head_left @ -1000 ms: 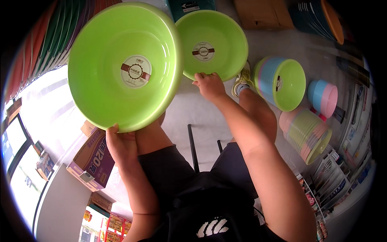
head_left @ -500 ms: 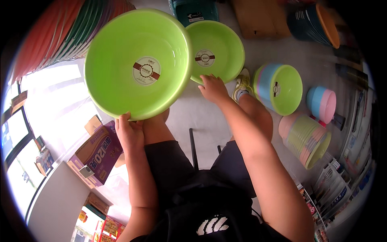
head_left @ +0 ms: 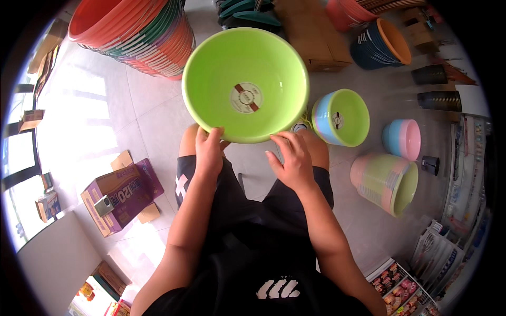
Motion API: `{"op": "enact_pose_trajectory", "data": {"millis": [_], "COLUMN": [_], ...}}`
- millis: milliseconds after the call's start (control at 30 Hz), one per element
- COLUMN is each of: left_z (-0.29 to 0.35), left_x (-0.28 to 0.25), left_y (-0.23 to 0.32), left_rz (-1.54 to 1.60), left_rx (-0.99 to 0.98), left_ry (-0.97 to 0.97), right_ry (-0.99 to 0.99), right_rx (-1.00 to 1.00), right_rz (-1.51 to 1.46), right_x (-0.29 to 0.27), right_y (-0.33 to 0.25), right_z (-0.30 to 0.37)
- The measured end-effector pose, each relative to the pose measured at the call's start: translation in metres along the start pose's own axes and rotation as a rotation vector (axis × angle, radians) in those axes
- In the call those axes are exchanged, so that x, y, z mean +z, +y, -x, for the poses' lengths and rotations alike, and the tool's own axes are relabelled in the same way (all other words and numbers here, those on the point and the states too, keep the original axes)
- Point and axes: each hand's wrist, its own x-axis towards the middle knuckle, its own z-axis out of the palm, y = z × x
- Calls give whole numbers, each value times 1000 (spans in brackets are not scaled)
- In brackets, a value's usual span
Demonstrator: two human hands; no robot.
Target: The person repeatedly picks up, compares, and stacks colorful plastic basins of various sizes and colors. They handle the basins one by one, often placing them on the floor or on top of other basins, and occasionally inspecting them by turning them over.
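On the left, an open purple carton (head_left: 126,197) lies on the tiled floor (head_left: 158,108), well apart from the person. Beyond it, toward the top, leans a tall stack of red, green and purple buckets (head_left: 142,37). The left hand (head_left: 209,152) is clamped on the near rim of a large lime-green basin (head_left: 245,60), thumb over the edge. The basin is in front of the knees, its inside facing up toward the head, and hides part of a brown carton (head_left: 316,39) and a shoe. The right hand (head_left: 293,160) touches the rim with its fingertips, thumb apart. Farther right stand a stack of blue and green basins (head_left: 354,118), a navy-and-orange bucket stack (head_left: 369,50), a pink-and-green basin stack (head_left: 377,179) and small blue-and-pink tubs (head_left: 405,138).

Half a second ago the large basin was farther left and the right hand was at a smaller green basin, which no longer shows separately; whether it is nested, I cannot tell.
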Motion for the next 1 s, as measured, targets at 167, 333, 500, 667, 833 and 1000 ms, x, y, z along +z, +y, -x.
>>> {"op": "enact_pose_trajectory", "data": {"millis": [167,333,500,667,833,1000], "left_z": [61,81,92,94,92,94], "left_x": [49,52,57,59,58,66], "left_y": [-18,-45,-29,-29,-31,-23], "left_rz": [71,-249,-105,-150,-127,-243], "left_rx": [-116,26,-109,-122,-123,-77], "left_ry": [-153,-289,-282,-308,-336,-360], "right_ry": [71,-105,11,68,94,137], "right_rx": [-66,32,37,45,39,54], "right_rz": [319,174,151,99,62,8], "right_x": [-50,-32,-30,-33,-40,-49], "right_y": [-44,-36,-33,-26,-23,-21], "right_z": [22,48,59,66,72,75]}}
